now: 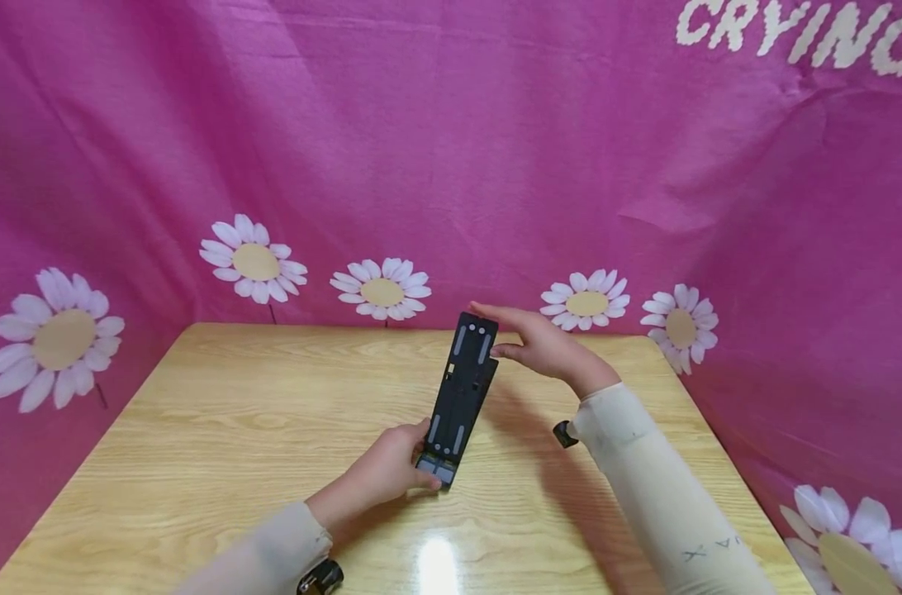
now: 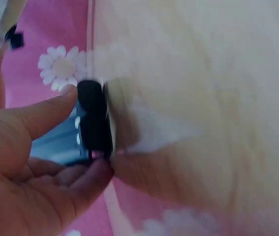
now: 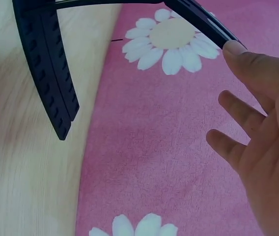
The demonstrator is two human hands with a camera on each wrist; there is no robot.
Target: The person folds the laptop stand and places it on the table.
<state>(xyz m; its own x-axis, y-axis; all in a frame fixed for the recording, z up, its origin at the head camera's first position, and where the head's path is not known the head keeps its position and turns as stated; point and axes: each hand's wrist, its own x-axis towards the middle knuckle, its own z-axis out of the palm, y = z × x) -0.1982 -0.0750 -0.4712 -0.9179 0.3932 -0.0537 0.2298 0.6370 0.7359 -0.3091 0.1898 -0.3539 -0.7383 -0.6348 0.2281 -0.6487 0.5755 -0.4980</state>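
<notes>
1. Black plastic stand [image 1: 462, 388], long and flat with grey pads on its face, sits near the middle of the wooden table [image 1: 220, 430]. It leans up, with the low end toward 6 o'clock and the high end toward 12 o'clock.
2. At the low end, the left hand [image 1: 387, 471] holds the stand. Its thumb and fingers are curled around the grey bottom edge, and the left wrist view shows the thumb [image 2: 56, 105] pressing on one side of the dark edge and a finger on the other side.
3. At the high end, the right hand [image 1: 543, 343] is at about 3 o'clock from the stand. Its fingers are straight and relaxed. One fingertip [image 3: 235, 49] touches the top edge of the stand, and the other fingers are spread and grip nothing.
4. In the right wrist view, a ridged black leg [image 3: 48, 78] of the stand hangs down toward the table.
5. Pink cloth [image 1: 451, 149] with white daisies stands behind the table and at both sides.
</notes>
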